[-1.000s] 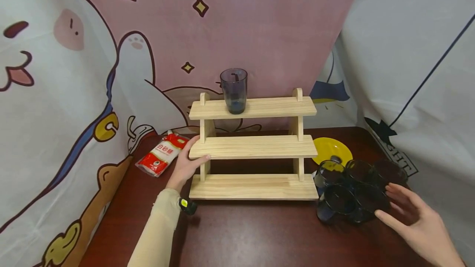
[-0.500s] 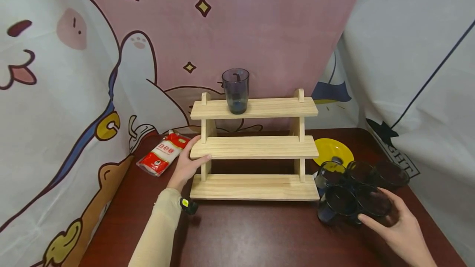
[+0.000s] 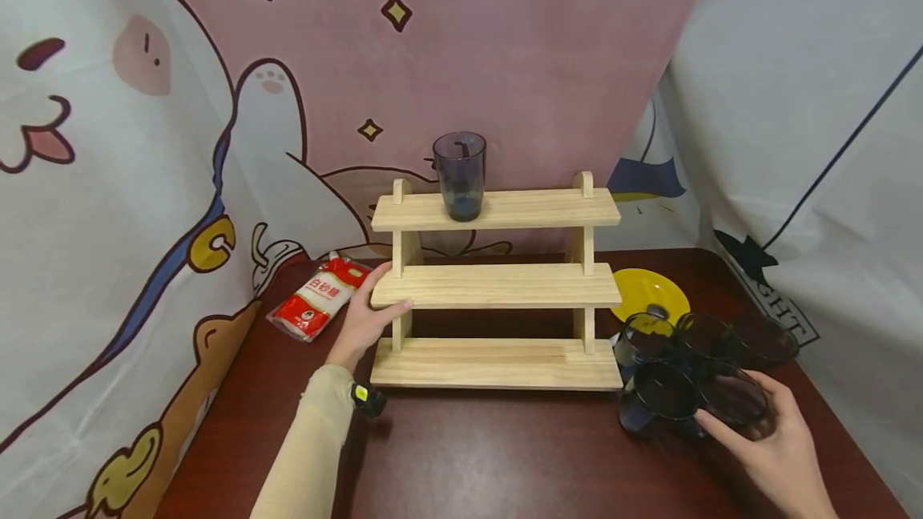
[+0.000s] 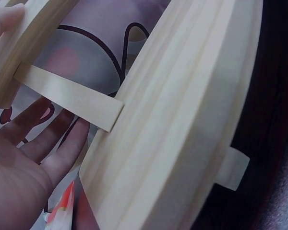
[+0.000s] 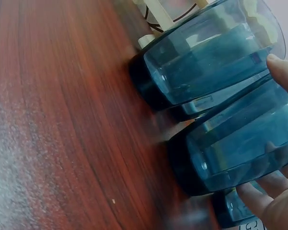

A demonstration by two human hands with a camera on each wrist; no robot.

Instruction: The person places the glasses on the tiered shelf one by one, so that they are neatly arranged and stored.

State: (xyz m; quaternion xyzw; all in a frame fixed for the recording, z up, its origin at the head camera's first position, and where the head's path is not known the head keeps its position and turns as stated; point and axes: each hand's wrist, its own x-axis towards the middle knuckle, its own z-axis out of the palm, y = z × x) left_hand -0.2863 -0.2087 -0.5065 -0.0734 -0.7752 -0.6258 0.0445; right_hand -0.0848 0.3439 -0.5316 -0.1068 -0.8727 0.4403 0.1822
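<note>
Our left hand [image 3: 363,322] grips the middle shelf [image 3: 497,285] of the wooden rack [image 3: 497,364] at its left end; our right hand [image 3: 773,435] curls around a blue glass [image 5: 240,139], front right among other glasses [image 3: 665,392] on the table [image 3: 461,455].

Six glasses [image 3: 460,183], one rack [image 3: 497,287]

One glass sits at upper centre, apparently five overlapping at lower right. The centre rack has three shelves [image 3: 497,363]. One red packet [image 3: 320,300] at left; one yellow dish [image 3: 642,287] at right.

Wooden rack [image 4: 153,124]: slants across centre
Left hand [image 4: 24,167]: left edge, thumb on rack, upper left
Red-and-white packet [image 4: 65,211]: bottom left
</note>
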